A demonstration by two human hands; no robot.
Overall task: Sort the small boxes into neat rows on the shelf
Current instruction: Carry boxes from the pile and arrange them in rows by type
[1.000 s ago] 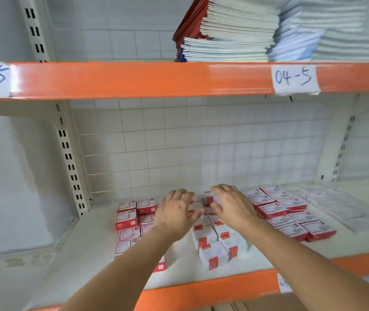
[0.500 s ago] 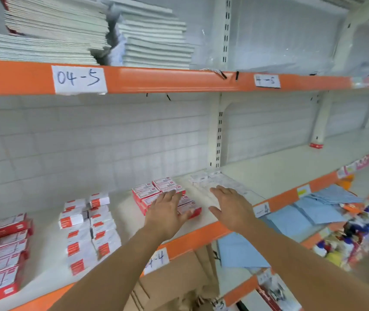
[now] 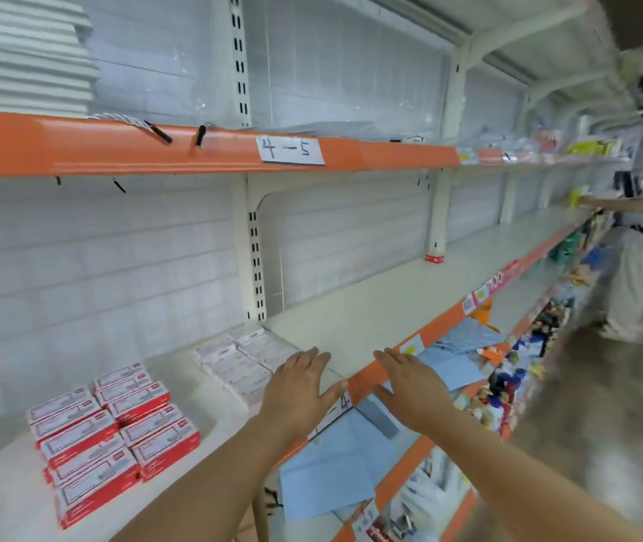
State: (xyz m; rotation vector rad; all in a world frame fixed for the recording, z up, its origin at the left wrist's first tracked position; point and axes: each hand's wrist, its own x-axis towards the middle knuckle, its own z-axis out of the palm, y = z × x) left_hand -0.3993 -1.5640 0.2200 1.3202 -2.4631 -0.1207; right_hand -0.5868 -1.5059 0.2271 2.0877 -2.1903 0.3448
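Observation:
Several small red-and-white boxes [image 3: 110, 432] lie in two tidy rows at the left of the white shelf [image 3: 370, 318]. To their right sits a block of pale white boxes [image 3: 241, 359]. My left hand [image 3: 300, 389] hovers flat, fingers straight, over the right end of the white boxes near the shelf's orange front edge [image 3: 402, 342]. My right hand [image 3: 410, 385] is stretched out flat past that edge, above the lower shelf. Neither hand holds anything.
The shelf stretches away bare to the right. Blue envelopes [image 3: 327, 467] lie on the lower shelf. Stacked notebooks [image 3: 22, 56] rest on the upper orange-edged shelf. A person [image 3: 640, 236] stands at the aisle's far right. White uprights [image 3: 253, 252] divide the bays.
My view has swung right along the shelf. Both hands left the loose red-and-white boxes, passed the tidy red rows and now hover flat by the white boxes and the shelf edge.

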